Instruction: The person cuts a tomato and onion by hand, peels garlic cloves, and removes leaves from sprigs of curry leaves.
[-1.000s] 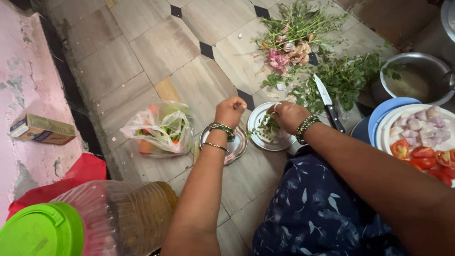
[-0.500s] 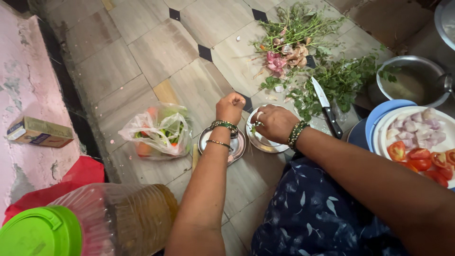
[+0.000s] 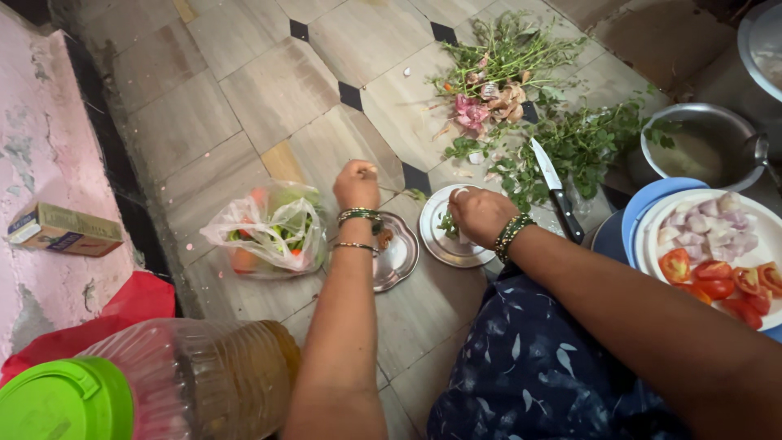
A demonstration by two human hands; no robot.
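Near mid-frame on the tiled floor (image 3: pixel 269 90), left hand (image 3: pixel 357 184) hovers w/ fingers pinched shut, just above a small round steel plate (image 3: pixel 397 259); can't tell if it grips anything. Right hand (image 3: pixel 481 214) sits over a second small round steel plate (image 3: pixel 441 241), grip closed on green herb sprigs (image 3: pixel 448 223). Black-handled knife (image 3: pixel 555 189) lies just right, by leafy greens (image 3: pixel 580 145). Clear plastic bag of veg (image 3: pixel 273 230) lies left of the hands. Far right: white plate w/ cut tomato & onion (image 3: pixel 717 261).
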